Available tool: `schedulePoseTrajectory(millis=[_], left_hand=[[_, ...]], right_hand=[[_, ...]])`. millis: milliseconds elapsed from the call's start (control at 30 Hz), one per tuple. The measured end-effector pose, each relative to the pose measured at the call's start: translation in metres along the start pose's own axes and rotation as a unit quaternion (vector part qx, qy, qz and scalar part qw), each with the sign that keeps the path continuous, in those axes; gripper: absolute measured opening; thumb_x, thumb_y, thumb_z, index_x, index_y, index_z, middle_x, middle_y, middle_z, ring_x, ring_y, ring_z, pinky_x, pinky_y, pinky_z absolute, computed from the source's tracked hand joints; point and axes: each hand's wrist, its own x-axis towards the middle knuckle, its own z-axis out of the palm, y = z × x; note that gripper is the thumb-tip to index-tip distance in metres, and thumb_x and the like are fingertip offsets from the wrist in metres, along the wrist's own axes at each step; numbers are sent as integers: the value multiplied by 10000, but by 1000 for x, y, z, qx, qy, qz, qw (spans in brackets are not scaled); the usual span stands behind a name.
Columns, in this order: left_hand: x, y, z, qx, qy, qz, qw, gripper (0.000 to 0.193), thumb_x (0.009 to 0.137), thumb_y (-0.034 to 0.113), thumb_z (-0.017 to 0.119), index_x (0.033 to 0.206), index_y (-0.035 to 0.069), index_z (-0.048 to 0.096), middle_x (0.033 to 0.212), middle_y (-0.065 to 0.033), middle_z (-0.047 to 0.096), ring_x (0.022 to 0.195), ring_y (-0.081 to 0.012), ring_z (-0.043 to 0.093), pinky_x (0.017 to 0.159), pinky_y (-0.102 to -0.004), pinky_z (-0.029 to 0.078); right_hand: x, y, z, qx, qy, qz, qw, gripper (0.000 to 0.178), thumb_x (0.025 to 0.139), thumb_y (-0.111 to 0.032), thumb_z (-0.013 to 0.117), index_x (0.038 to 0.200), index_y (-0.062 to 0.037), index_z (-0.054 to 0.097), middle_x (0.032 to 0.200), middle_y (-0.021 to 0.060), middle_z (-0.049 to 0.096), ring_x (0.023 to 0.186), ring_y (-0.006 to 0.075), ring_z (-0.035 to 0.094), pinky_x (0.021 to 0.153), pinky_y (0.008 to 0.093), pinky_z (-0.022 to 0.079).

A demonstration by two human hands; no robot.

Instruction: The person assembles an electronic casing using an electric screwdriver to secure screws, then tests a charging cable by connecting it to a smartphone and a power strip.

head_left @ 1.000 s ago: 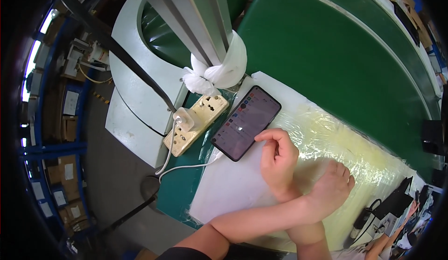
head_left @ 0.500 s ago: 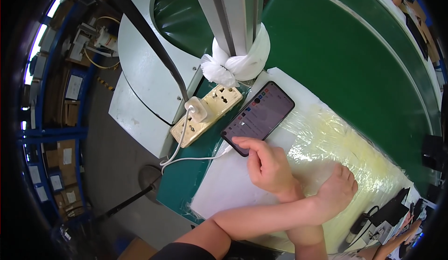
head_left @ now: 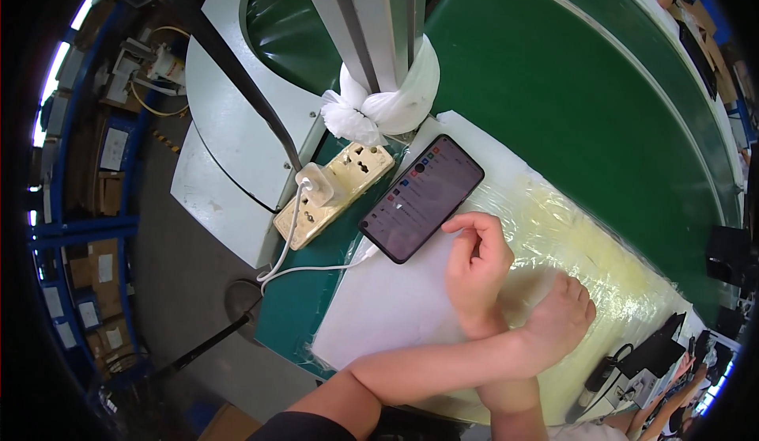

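A black smartphone (head_left: 421, 198) lies face up on the white sheet with its screen lit. A white charging cable (head_left: 316, 268) reaches its lower left end. My right hand (head_left: 479, 267) is just right of the phone, apart from it. Its index finger is bent toward the phone's edge, the other fingers are folded in, and it holds nothing. My left forearm crosses over my right wrist. Farther right, my left hand (head_left: 560, 314) rests loosely closed on the film-covered sheet (head_left: 624, 283), with no object visible in it.
A cream power strip (head_left: 336, 196) with a white plug stands left of the phone. Behind it rises a grey metal post (head_left: 368, 30) wrapped in white plastic. A green conveyor belt (head_left: 553, 85) curves past the far side. At lower right sits a black device (head_left: 648, 354).
My right hand has drawn back from the phone's screen to the right, and its fingertip no longer touches the screen. The whole view has shifted slightly. My left hand stays on the film.
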Motion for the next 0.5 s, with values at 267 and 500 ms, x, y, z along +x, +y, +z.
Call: schedulePoseTrajectory(millis=[267,500], left_hand=[[-2,0,4,2,13,-14,1000,418,865,173,534,1221,-43,567,1122,-182,613,1109,-344,526,995,-499,370],[-1,1,3,15,32,-3,999,397,853,175,543,1186,-40,577,1089,-179,615,1097,-337,530,989,-480,378]], right_hand=[[1,1,0,-18,-29,-5,999,189,790,113,515,816,-31,635,633,82,606,458,188,519,439,310,396],[2,2,-4,-35,-67,-27,997,215,822,135,483,841,-12,640,713,68,670,493,92,522,456,245,384]])
